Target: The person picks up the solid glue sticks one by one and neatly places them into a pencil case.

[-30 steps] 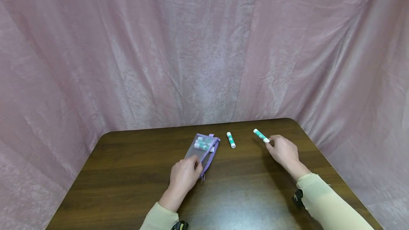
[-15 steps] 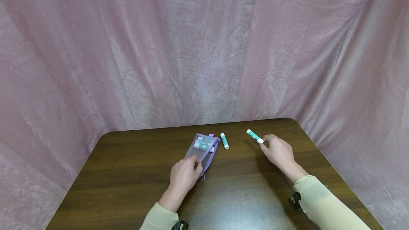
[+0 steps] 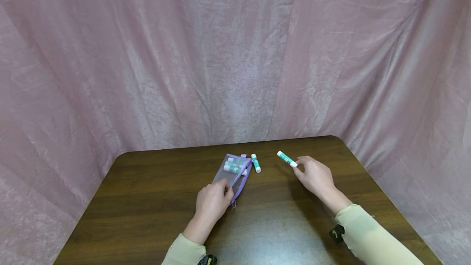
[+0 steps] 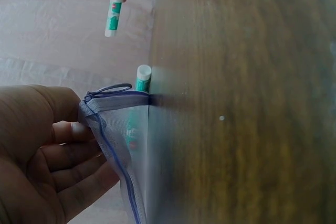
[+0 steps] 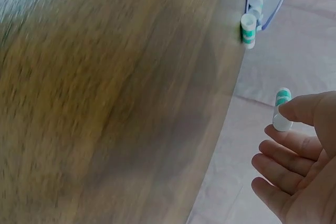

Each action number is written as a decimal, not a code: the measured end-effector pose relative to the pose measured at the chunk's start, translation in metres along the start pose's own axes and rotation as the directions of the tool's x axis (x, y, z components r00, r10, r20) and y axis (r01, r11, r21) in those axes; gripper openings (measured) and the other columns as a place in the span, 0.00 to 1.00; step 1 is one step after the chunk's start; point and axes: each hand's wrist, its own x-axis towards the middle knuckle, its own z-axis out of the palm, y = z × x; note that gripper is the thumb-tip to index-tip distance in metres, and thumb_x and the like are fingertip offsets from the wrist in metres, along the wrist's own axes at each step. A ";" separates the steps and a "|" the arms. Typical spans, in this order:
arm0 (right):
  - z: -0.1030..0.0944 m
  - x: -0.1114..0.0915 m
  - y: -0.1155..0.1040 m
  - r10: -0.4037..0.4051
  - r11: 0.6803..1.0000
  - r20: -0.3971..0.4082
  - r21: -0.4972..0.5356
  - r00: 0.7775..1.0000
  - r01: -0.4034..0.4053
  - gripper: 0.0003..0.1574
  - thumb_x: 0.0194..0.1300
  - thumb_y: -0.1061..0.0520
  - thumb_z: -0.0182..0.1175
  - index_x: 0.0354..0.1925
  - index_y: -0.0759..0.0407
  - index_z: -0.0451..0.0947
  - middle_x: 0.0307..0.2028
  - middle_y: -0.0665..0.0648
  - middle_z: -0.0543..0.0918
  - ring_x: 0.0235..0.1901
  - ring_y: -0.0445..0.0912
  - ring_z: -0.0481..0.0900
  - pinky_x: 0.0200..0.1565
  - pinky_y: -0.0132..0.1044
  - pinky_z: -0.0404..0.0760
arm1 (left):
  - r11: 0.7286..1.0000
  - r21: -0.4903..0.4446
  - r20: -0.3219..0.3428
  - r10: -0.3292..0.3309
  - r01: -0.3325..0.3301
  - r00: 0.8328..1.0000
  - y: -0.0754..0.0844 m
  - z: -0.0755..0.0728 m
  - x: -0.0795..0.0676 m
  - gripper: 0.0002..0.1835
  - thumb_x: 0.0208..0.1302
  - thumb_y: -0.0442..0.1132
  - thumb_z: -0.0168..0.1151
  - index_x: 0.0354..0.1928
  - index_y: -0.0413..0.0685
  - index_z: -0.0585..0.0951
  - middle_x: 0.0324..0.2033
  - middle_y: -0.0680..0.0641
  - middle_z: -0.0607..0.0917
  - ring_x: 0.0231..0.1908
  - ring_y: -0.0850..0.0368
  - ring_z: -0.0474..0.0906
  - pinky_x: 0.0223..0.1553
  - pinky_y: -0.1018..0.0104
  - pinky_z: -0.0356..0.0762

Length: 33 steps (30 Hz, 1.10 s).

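Observation:
My left hand (image 3: 213, 199) pinches the near corner of a purple-edged mesh zip pouch (image 3: 220, 174), which lies on the table with its mouth parted on the right. Inside, several white-and-green glue sticks (image 3: 232, 168) show through the mesh. A loose glue stick (image 3: 256, 163) lies on the table just right of the pouch; whether they touch I cannot tell. Thumb and forefinger of my right hand (image 3: 314, 176) pinch one end of another glue stick (image 3: 286, 158) above the table. In the right wrist view that glue stick (image 5: 282, 109) points away, the other fingers loosely bent.
The brown wooden table (image 3: 147, 207) has rounded far corners. Behind it hangs a pink curtain (image 3: 235, 72), also along both sides. Dark straps (image 3: 336, 233) sit at the wrists.
My right hand has moved left with its glue stick. The loose glue stick has shifted left across the table, towards the pouch. My left hand and the pouch stay put.

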 end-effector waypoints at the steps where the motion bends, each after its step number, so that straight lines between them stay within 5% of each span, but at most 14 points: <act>1: 0.000 0.000 -0.002 -0.004 1.000 -0.005 0.002 1.000 0.004 0.11 0.73 0.53 0.71 0.46 0.59 0.91 0.59 0.61 0.89 0.53 0.61 0.90 0.40 0.59 0.86 | 1.000 0.000 0.001 -0.001 0.001 1.000 0.000 0.000 0.000 0.16 0.65 0.36 0.74 0.25 0.55 0.76 0.16 0.58 0.72 0.16 0.62 0.63 0.19 0.61 0.64; 16: 0.005 -0.004 -0.020 -0.055 0.998 -0.013 0.021 0.998 0.056 0.10 0.71 0.54 0.72 0.45 0.58 0.91 0.58 0.59 0.90 0.46 0.56 0.91 0.35 0.54 0.84 | 1.000 -0.001 0.027 -0.020 0.020 0.999 -0.002 0.002 0.001 0.15 0.67 0.38 0.73 0.26 0.55 0.76 0.16 0.58 0.72 0.17 0.61 0.64 0.20 0.61 0.64; 33: 0.014 -0.010 -0.039 -0.124 0.992 -0.006 0.015 0.992 0.124 0.07 0.69 0.55 0.75 0.43 0.56 0.91 0.57 0.57 0.90 0.51 0.55 0.91 0.42 0.55 0.87 | 1.000 -0.001 0.013 -0.013 0.013 1.000 -0.003 0.003 0.001 0.15 0.67 0.38 0.73 0.25 0.55 0.77 0.16 0.58 0.73 0.17 0.61 0.64 0.19 0.60 0.65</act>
